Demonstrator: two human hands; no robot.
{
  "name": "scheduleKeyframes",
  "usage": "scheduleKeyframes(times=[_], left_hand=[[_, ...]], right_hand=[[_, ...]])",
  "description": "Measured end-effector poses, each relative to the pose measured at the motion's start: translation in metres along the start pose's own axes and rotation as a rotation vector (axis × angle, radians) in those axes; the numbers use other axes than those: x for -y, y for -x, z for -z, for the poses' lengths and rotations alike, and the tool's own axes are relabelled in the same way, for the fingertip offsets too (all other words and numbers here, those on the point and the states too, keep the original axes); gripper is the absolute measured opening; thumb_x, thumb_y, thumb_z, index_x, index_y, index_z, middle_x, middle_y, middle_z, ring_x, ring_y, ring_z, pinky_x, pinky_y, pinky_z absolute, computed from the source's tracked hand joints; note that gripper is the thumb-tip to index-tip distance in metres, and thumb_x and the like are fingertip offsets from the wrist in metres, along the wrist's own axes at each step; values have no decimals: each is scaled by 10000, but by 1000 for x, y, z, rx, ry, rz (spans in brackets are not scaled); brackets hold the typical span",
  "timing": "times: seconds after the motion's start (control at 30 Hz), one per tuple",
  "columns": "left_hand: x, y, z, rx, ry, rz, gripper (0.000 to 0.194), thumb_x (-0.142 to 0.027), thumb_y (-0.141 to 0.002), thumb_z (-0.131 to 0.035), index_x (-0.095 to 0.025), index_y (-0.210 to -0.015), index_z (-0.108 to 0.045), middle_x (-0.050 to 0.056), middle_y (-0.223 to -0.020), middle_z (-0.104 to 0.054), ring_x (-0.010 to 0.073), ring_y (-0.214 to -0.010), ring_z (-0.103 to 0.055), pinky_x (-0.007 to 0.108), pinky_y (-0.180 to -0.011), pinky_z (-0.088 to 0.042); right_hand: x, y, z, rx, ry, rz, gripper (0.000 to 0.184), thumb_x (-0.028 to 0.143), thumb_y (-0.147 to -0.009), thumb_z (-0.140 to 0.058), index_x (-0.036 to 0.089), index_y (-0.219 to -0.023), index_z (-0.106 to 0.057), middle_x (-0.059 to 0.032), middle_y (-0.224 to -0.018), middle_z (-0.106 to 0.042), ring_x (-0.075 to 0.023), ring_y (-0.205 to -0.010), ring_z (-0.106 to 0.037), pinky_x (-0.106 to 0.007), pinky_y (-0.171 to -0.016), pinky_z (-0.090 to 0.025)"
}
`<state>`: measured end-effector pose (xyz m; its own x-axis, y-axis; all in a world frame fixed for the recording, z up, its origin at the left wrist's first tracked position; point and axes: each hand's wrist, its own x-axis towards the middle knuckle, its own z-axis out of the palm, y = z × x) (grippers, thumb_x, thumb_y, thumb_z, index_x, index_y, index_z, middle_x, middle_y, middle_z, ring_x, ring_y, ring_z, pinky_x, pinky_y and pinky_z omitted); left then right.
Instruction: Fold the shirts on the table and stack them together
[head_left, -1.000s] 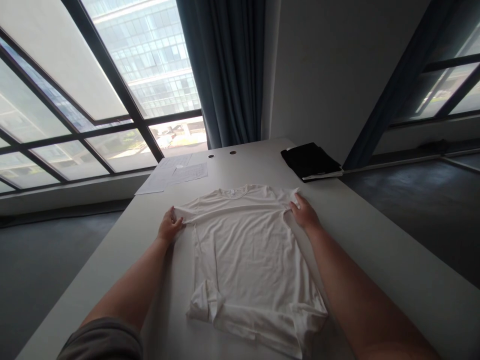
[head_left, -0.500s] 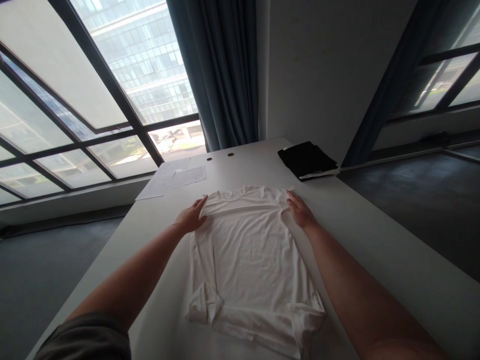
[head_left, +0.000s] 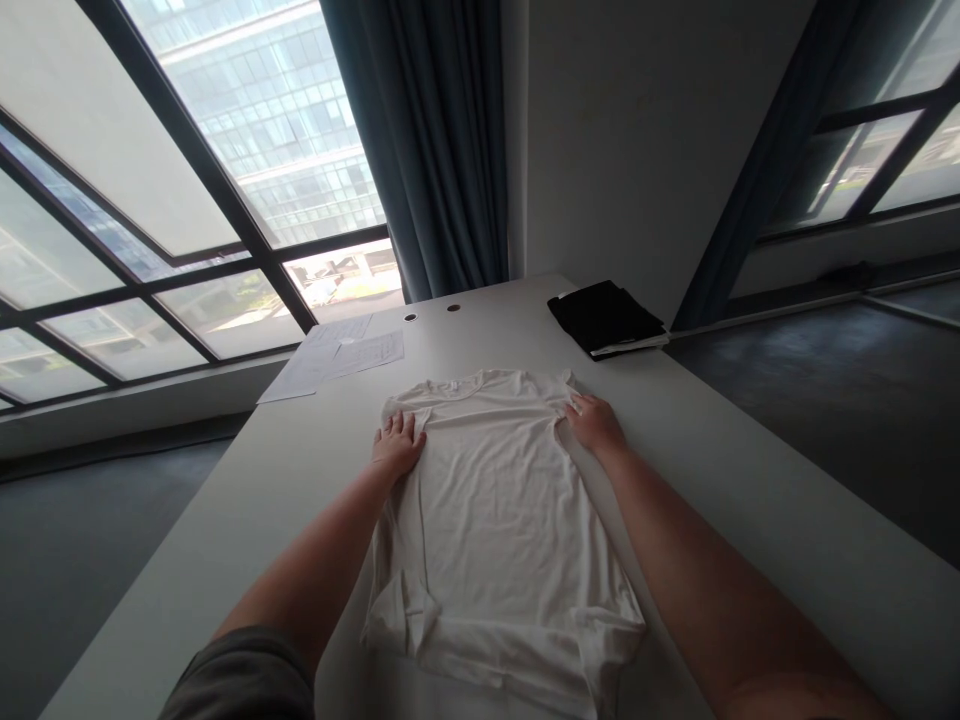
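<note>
A white shirt [head_left: 502, 520] lies spread on the table, its collar at the far end and its lower end bunched and folded near me. My left hand [head_left: 399, 443] rests flat on the shirt's upper left side, below the shoulder, with its fingers spread. At the upper right shoulder, my right hand [head_left: 596, 424] has its fingers bent and closed on the edge of the cloth. Wrinkles run down the front of the shirt. The left side shows a long folded strip of cloth.
The shirt lies on a long white table [head_left: 742, 470]. Papers [head_left: 330, 350] are spread at its far left edge. A black folder [head_left: 609, 318] with white sheets under it sits at the far right. Two round cable holes are near the back, by a blue curtain [head_left: 442, 150].
My left hand has moved from the shirt's left shoulder edge inward and nearer, and now lies flat on the cloth. My right hand's fingers have curled onto the right shoulder edge.
</note>
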<state>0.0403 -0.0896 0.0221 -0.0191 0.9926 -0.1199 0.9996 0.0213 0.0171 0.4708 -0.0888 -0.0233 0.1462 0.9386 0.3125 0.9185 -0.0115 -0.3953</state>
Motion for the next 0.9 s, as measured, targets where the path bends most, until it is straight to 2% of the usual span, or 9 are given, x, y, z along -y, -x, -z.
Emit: scheduleKeyframes(times=[0.17,0.23,0.3,0.37,0.47,0.57,0.67,0.77,0.9], left_hand=[[-20,-12,25,48,-67,63,871,-737,-968,-268,-208,-1656,-328,165,-1738,-207,396,-1605,-207,671,-1275,-132],[-37,-5,30,-19,-95,44,870,-736,-959,-329,-178,-1622,-401,196,-1719,-255,412,-1604,-198,681,-1275,-108],[-58,14,25,-154,-102,-98,809,-669,-974,-404,-184,-1622,-402,172,-1726,-253,384,-1617,-167,654,-1294,-76],[-78,45,11,-228,-55,-349,714,-607,-1009,-406,-261,-1634,-384,99,-1738,-254,323,-1622,-187,598,-1319,-78],[-93,97,-15,-138,30,-509,662,-629,-1013,-424,-360,-1618,-403,62,-1734,-276,334,-1603,-251,598,-1300,-202],[-86,134,-31,-90,86,-579,653,-634,-1015,-438,-403,-1623,-374,37,-1741,-257,330,-1612,-226,593,-1299,-229],[-72,151,-32,-61,118,-618,639,-635,-1023,-420,-428,-1624,-358,14,-1748,-230,310,-1621,-205,582,-1313,-213],[-61,155,-29,-23,137,-617,652,-655,-1017,-414,-424,-1625,-364,24,-1745,-237,308,-1623,-198,572,-1320,-210],[-52,137,-21,-49,131,-525,637,-639,-1037,-362,-382,-1619,-396,22,-1744,-249,278,-1627,-189,523,-1324,-226]], right_hand=[[5,7,15,-31,137,-220,493,393,-1021,-419,88,-1260,-725,-226,-1278,-688,-342,-1281,-564,-492,-1095,-396],[7,10,18,-25,151,-250,485,401,-1017,-427,105,-1252,-730,-218,-1303,-676,-354,-1316,-535,-521,-1100,-381],[7,10,19,-12,157,-250,480,401,-1006,-445,118,-1272,-728,-204,-1338,-661,-350,-1322,-531,-517,-1104,-377],[6,10,17,2,166,-228,480,391,-993,-462,130,-1300,-722,-196,-1362,-648,-333,-1307,-544,-489,-1109,-376],[0,8,14,2,163,-198,475,367,-976,-481,140,-1318,-720,-187,-1369,-645,-307,-1293,-556,-439,-1124,-369],[-5,3,11,-5,145,-174,476,352,-965,-496,163,-1349,-706,-174,-1388,-643,-307,-1317,-539,-444,-1142,-362],[-7,-4,8,24,129,-127,449,337,-964,-484,196,-1319,-720,-161,-1398,-650,-322,-1351,-509,-510,-1156,-353],[-7,-12,7,31,68,-106,459,317,-966,-444,181,-1313,-711,-159,-1431,-637,-318,-1361,-514,-565,-1182,-333],[4,-16,15,-54,-86,-14,551,281,-958,-416,90,-1435,-616,-189,-1495,-578,-276,-1389,-524,-426,-1188,-397]])
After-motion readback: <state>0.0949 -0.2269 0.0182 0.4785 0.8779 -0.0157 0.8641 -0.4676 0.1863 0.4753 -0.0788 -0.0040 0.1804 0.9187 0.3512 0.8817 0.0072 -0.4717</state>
